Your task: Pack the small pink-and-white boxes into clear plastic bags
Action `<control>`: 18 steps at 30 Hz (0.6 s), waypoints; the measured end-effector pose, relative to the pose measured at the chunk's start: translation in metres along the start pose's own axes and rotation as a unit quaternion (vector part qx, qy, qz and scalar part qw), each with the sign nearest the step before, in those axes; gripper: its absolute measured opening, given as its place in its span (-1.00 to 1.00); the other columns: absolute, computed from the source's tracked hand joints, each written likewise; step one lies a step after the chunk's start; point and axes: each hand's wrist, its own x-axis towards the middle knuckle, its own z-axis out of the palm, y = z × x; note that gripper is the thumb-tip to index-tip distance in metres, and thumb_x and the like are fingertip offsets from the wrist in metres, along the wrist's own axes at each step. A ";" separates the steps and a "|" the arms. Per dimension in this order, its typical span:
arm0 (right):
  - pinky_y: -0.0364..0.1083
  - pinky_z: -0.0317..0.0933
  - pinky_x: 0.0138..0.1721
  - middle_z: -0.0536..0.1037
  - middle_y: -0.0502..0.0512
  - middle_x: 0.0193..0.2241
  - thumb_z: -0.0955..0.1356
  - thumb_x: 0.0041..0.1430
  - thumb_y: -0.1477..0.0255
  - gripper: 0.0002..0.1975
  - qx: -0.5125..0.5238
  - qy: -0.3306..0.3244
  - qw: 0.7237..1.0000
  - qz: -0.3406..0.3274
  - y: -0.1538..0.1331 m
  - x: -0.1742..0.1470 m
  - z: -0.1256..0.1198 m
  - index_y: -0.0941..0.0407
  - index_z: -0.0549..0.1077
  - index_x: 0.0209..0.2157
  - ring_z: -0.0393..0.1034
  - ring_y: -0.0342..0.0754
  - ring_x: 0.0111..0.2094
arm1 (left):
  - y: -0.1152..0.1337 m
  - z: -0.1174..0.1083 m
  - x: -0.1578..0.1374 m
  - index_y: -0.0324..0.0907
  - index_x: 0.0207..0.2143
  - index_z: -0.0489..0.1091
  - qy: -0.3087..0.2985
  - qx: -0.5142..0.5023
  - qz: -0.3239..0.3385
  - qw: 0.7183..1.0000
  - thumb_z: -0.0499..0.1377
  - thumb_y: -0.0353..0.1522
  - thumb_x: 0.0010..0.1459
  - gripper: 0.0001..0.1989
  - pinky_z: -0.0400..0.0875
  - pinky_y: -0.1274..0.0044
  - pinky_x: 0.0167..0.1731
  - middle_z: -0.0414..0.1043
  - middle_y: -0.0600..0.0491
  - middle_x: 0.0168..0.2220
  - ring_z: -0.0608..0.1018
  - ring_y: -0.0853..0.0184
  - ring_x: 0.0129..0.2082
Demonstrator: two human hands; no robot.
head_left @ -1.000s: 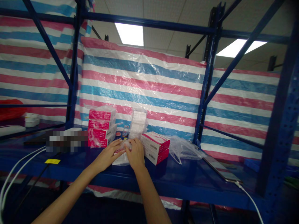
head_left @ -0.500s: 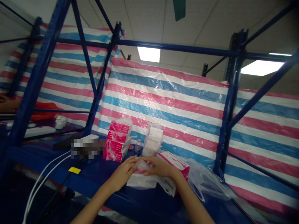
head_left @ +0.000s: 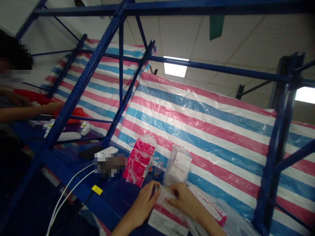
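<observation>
A pink and white box (head_left: 169, 220) lies on the blue shelf in front of me, with a clear plastic bag (head_left: 164, 197) over its far side. My left hand (head_left: 144, 200) is closed on the bag's near-left part, thumb and fingers pinching the film. On the right, my right hand (head_left: 184, 202) has its fingers curled round another fold of the same bag. Part of the box hides behind my right wrist. Close by stand a small clear bottle (head_left: 158, 169) with a coloured label and a bagged stack of white boxes (head_left: 178, 165).
Bagged red boxes (head_left: 140, 160) stand left of the bottle. Another pink and white box (head_left: 208, 205) lies beyond my right forearm. White cables (head_left: 66, 193) hang over the shelf edge near a yellow tag (head_left: 96, 189). Far left, another person's arm (head_left: 29, 111) reaches across the shelf.
The view has swung left and tilted, so the shelf things sit lower and further right. Another person has come into view. Both hands stay at the plastic bag on the box.
</observation>
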 end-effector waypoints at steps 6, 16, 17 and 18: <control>-0.15 -0.04 -0.51 0.20 -0.06 -0.69 0.29 -0.15 0.31 -0.77 0.122 0.013 0.991 0.047 -0.012 0.019 -0.018 0.09 0.19 -0.72 0.10 -0.13 -0.56 | 0.000 -0.003 0.004 -0.13 -0.05 0.21 0.061 -0.071 -0.041 0.995 -0.27 -0.07 0.23 -0.53 0.09 0.43 0.11 0.28 -0.03 0.01 0.29 0.29 0.06; -0.17 -0.04 -0.63 0.21 -0.09 -0.73 0.29 -0.21 0.28 -0.80 0.343 0.265 0.892 0.127 -0.052 0.097 -0.120 0.10 0.23 -0.65 0.09 -0.19 -0.68 | -0.027 0.004 0.021 -0.10 0.07 0.16 0.042 0.033 -0.057 0.997 -0.10 -0.21 0.19 -0.58 0.22 0.36 -0.02 0.41 -0.06 -0.13 0.43 0.23 -0.13; -0.17 -0.01 -0.63 0.24 -0.07 -0.72 0.29 -0.21 0.29 -0.81 0.339 0.286 0.887 0.124 -0.056 0.112 -0.130 0.11 0.25 -0.64 0.12 -0.18 -0.67 | -0.032 0.010 0.022 -0.09 -0.01 0.26 -0.002 0.071 -0.066 0.995 -0.05 -0.23 0.15 -0.63 0.22 0.33 -0.04 0.43 -0.05 -0.19 0.43 0.19 -0.14; -0.17 0.01 -0.63 0.26 -0.06 -0.72 0.29 -0.21 0.29 -0.82 0.319 0.303 0.890 0.122 -0.059 0.129 -0.139 0.12 0.27 -0.64 0.15 -0.17 -0.67 | -0.036 0.016 0.024 -0.07 -0.11 0.35 -0.048 0.095 -0.076 0.991 -0.01 -0.24 0.12 -0.70 0.23 0.30 -0.06 0.44 -0.04 -0.24 0.43 0.16 -0.14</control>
